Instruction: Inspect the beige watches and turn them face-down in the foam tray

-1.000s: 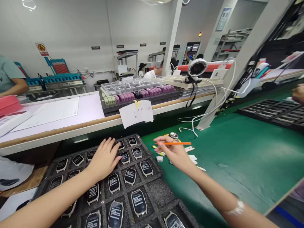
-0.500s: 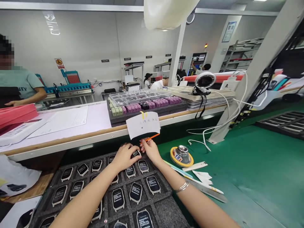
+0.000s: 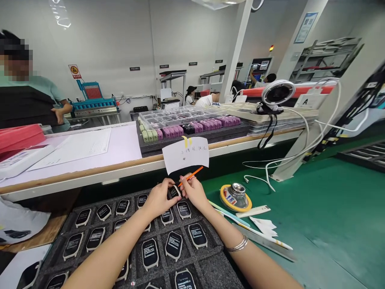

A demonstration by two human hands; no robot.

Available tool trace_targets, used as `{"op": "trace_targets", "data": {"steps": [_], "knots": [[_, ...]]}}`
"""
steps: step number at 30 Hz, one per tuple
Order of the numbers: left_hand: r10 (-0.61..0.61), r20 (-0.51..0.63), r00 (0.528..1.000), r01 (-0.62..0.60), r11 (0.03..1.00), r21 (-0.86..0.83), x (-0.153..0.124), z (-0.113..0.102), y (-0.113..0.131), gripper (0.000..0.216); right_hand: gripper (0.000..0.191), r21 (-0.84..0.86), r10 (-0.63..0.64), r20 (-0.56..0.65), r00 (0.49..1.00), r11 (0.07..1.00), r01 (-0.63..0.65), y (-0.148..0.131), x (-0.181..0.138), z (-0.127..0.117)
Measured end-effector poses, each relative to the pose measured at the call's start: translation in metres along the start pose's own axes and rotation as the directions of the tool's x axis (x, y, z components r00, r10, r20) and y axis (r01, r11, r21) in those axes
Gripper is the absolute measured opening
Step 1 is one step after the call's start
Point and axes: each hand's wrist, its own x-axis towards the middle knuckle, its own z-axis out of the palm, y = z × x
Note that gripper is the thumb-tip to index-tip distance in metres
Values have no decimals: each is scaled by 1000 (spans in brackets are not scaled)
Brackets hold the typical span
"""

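Note:
A black foam tray [image 3: 207, 261] in front of me holds several black smartwatch bodies in pockets. My left hand [image 3: 159, 199] is closed on one watch body [image 3: 174, 191], lifted a little above the tray's far end. My right hand [image 3: 194, 191] is closed around a thin orange stick [image 3: 191, 175], whose lower end sits near the held watch. Both hands meet just below a white handwritten note [image 3: 185, 154] taped to the shelf edge.
On the green mat lie a round yellow-rimmed dispenser [image 3: 236, 196], paper strips [image 3: 264, 224] and a long ruler [image 3: 261, 239]. The raised shelf carries trays of purple parts [image 3: 192, 127], papers [image 3: 75, 146] and a webcam [image 3: 277, 93]. A person [image 3: 27, 100] stands at far left; others work behind.
My right hand came from the mat to the tray's far end with the orange stick. My left hand closed on a watch body and raised it from its pocket.

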Motion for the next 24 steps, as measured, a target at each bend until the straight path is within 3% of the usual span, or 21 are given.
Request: {"op": "trace_targets", "data": {"steps": [13, 21, 24], "knots": [[-20, -29, 999, 21, 1000, 15, 1, 2, -2, 48, 28, -80, -46, 46, 998, 996, 49, 0, -1, 4], [8, -56, 998, 5, 969, 247, 5, -5, -3, 35, 28, -49, -40, 14, 999, 998, 40, -5, 5, 8], [2, -67, 998, 23, 931, 363, 7, -13, -2, 39, 31, -37, -24, 26, 999, 999, 25, -13, 7, 7]]}}
